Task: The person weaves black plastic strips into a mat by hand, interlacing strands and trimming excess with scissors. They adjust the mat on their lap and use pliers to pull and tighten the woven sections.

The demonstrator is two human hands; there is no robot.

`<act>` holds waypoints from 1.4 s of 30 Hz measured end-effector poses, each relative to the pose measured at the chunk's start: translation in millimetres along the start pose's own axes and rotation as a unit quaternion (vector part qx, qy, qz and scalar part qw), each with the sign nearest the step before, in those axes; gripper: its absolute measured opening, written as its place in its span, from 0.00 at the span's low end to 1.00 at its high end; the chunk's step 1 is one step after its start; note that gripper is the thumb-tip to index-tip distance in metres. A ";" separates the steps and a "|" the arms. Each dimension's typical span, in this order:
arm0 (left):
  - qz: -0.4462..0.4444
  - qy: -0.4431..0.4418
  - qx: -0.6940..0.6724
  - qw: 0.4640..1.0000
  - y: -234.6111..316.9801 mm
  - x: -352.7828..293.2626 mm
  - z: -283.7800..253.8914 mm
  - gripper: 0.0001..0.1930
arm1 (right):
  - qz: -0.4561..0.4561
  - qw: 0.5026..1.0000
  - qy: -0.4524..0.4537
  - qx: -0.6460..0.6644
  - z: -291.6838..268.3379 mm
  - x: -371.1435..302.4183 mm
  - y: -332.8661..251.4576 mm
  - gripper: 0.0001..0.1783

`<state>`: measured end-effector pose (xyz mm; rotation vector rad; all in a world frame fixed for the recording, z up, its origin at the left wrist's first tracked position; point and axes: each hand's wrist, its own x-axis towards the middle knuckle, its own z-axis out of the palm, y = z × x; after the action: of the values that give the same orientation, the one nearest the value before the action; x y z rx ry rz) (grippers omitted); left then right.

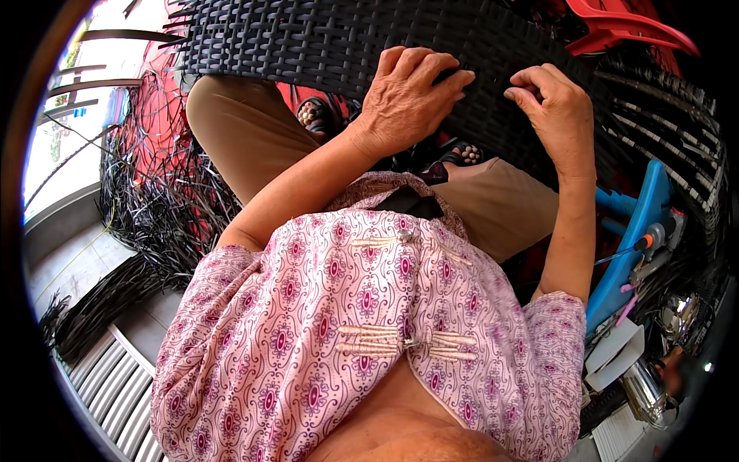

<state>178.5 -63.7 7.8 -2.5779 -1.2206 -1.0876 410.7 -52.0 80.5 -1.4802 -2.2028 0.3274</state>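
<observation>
Pale floor tiles [81,262] by the bright opening at left carry a tangled heap of black strips [165,208], with a bundle [100,308] of them just below it. Black weave [285,38] spans the top of the view, its near edge over the knees [231,115]. Left grip [456,77] lies on the weave by that edge, fingers bent; whether they pinch a strip, I cannot tell. Right grip [509,86] is over the weave's right part, thumb and forefinger curled close; anything between them cannot be made out. Both hide the weave beneath. Red plastic [631,32] juts in beyond its far right edge. Outside the right forearm stands blue plastic [635,254], an orange-handled tool [645,242] beside it. Near its lower end are a white box [616,358] and a shiny metal vessel [649,393], contents unclear.
</observation>
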 end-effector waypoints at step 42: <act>-0.007 -0.019 -0.010 1.000 3.0 -0.7 1.9 0.21 | -0.129 0.966 0.122 -0.188 36.5 -19.1 -8.6 0.09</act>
<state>181.4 -65.6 6.5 -2.6211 -1.2447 -1.0644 391.5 -70.8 48.1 -1.3021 -2.2983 -0.3607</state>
